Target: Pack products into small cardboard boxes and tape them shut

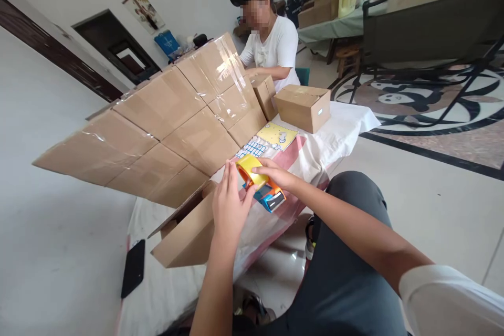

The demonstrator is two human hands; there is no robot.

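Right hand [275, 174] is pinching the yellow tape [254, 168], mid-frame; some of its fingers are hiding behind the roll. Left hand [230, 197] is keeping its fingers straight and together at the tape's left side; can't tell if it's gripping. Blue-orange dispenser [272, 198] is showing just below the tape, partly covered. Open box [187, 239] is sitting lower left of center, left hand blocking its right end. Co-worker [277, 42] is showing upper center, hands getting lost behind the box wall [189, 105].
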